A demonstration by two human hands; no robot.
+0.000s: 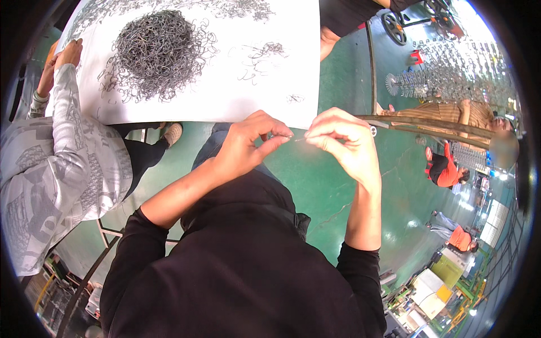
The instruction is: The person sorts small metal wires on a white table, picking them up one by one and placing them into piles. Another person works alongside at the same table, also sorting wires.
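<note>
Head view, the only one: two bare hands, both pinched closed, thumb against fingers. The left hand (pixel 251 141) has a bit of metal wire at its fingertips, and the right hand (pixel 344 141) grips a thin wire end (pixel 299 139) poking toward the left one. Way too small to tell if that's one piece or two. It all sits in the gap between the hands, just off the near edge of one white tabletop (pixel 225 104).

Just ahead of the grip there's one tiny wire cluster (pixel 295 98), then one looser scatter (pixel 265 56) farther up. Off to the left is one big heap of bent wire pieces (pixel 155 48), too tangled to count. Well left of the grip, one co-worker in a patterned grey top (pixel 67 163) has two hands by the table's far-left edge. Right of the grip, two people in orange-red tops (pixel 448 172).
</note>
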